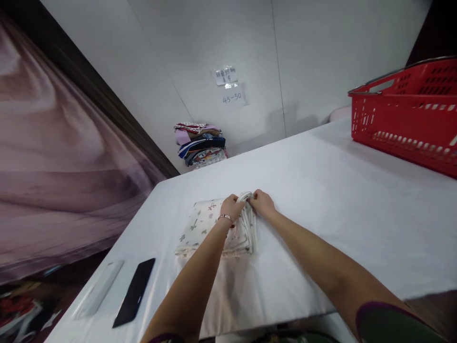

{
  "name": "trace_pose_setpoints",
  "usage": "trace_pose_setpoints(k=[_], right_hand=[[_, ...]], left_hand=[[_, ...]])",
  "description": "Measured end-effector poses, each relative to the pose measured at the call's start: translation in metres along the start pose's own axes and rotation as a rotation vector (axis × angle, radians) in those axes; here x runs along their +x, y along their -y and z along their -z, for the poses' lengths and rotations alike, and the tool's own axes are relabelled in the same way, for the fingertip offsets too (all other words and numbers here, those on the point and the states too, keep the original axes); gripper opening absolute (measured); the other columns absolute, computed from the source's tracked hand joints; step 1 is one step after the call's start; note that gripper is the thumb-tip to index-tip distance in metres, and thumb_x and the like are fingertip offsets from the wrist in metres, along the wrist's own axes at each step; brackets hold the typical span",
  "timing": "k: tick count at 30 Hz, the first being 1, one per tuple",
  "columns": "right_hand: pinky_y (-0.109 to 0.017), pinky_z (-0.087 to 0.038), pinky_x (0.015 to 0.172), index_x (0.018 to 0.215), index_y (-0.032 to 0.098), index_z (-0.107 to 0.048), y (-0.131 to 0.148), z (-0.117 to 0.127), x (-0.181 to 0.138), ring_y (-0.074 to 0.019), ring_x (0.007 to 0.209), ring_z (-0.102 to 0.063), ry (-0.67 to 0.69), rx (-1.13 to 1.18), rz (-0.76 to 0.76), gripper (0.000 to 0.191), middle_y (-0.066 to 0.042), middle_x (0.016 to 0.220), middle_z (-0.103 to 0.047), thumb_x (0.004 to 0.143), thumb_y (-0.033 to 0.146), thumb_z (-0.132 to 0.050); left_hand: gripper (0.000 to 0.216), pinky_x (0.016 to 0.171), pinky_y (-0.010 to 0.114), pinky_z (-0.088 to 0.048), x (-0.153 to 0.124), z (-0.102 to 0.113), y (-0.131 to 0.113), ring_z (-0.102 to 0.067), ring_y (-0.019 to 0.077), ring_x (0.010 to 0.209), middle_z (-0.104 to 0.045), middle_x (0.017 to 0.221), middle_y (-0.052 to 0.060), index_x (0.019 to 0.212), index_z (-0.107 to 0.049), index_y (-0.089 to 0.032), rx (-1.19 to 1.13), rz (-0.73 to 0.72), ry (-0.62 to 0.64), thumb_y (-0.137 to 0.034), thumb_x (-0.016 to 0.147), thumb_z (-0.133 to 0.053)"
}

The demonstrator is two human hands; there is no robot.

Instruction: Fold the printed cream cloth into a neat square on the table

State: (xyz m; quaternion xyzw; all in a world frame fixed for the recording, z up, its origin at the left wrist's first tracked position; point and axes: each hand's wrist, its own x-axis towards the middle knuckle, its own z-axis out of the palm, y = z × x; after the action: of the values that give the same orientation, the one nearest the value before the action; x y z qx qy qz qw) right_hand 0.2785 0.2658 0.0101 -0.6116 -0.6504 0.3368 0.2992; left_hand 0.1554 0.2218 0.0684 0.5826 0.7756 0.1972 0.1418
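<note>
A white cloth point(202, 224) with a small plant print lies folded in several layers on the white table. My left hand point(232, 207), with a bracelet at the wrist, is closed on the upper right part of the cloth. At the cloth's far right corner, my right hand point(262, 202) pinches the raised, curled edge between thumb and fingers. Both hands are close together on either side of that lifted fold. My left forearm hides some of the cloth's near side.
A red plastic basket point(403, 116) stands at the right on the table point(314, 190). A pile of folded fabrics point(202, 143) is beyond the far edge by the wall. A black phone-like slab point(134, 293) and a pale flat object point(98, 289) lie front left. A pinkish curtain point(64, 157) hangs left.
</note>
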Motion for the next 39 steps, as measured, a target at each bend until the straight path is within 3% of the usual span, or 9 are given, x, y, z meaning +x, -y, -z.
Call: trace_pose_setpoints(k=[5,11,17,21,33,39], right_hand=[[-0.025,-0.033,0.059,0.094,0.021,-0.053,-0.002,-0.003,0.001,-0.0178,0.079,-0.056,-0.013,-0.137,0.072,0.027,-0.005,0.094,-0.062,0.075,0.041,-0.053],[-0.025,-0.034,0.062,0.098,0.021,-0.054,-0.016,0.006,0.008,-0.0171,0.079,-0.056,-0.031,-0.118,0.096,0.021,-0.004,0.086,-0.064,0.078,0.02,-0.048],[-0.023,-0.033,0.06,0.078,0.022,-0.06,-0.022,0.013,0.006,-0.013,0.072,-0.053,-0.042,-0.024,0.222,0.008,0.001,0.078,-0.062,0.077,0.026,-0.053],[-0.023,-0.033,0.064,0.083,0.022,-0.063,-0.018,0.008,0.005,-0.014,0.08,-0.053,0.018,-0.076,0.274,0.012,-0.001,0.087,-0.062,0.077,0.028,-0.055],[-0.025,-0.033,0.062,0.085,0.019,-0.062,-0.013,0.005,0.007,-0.0173,0.081,-0.054,-0.044,-0.218,0.215,0.021,-0.007,0.092,-0.062,0.083,0.024,-0.042],[-0.024,-0.034,0.065,0.087,0.021,-0.063,-0.015,0.006,0.008,-0.0161,0.086,-0.054,-0.029,-0.204,0.218,0.019,-0.005,0.095,-0.063,0.081,0.023,-0.045]], left_hand=[[0.013,0.057,0.022,-0.036,0.003,-0.001,0.001,-0.054,0.0141,0.065,-0.06,0.067,-0.001,0.074,-0.06,-0.019,-0.067,0.024,-0.011,-0.027,0.065,-0.055],[0.011,0.057,0.022,-0.036,0.002,-0.004,0.002,-0.054,0.0136,0.065,-0.06,0.066,-0.001,0.072,-0.059,-0.019,-0.06,0.023,-0.024,-0.027,0.066,-0.054],[0.011,0.056,0.022,-0.036,0.0,-0.004,0.0,-0.054,0.013,0.064,-0.06,0.065,-0.002,0.073,-0.06,-0.019,-0.022,0.006,-0.023,-0.026,0.067,-0.054],[0.012,0.057,0.021,-0.038,-0.001,-0.003,-0.001,-0.055,0.0131,0.066,-0.062,0.069,-0.001,0.076,-0.06,-0.019,-0.004,0.018,-0.015,-0.026,0.068,-0.054],[0.017,0.064,0.026,-0.04,-0.009,-0.014,-0.008,-0.059,0.0194,0.08,-0.066,0.085,0.004,0.086,-0.058,-0.023,0.236,-0.068,0.078,-0.027,0.071,-0.053],[0.017,0.067,0.028,-0.041,-0.013,-0.015,-0.014,-0.06,0.0215,0.084,-0.066,0.09,0.006,0.088,-0.057,-0.023,0.286,-0.073,0.089,-0.028,0.073,-0.052]])
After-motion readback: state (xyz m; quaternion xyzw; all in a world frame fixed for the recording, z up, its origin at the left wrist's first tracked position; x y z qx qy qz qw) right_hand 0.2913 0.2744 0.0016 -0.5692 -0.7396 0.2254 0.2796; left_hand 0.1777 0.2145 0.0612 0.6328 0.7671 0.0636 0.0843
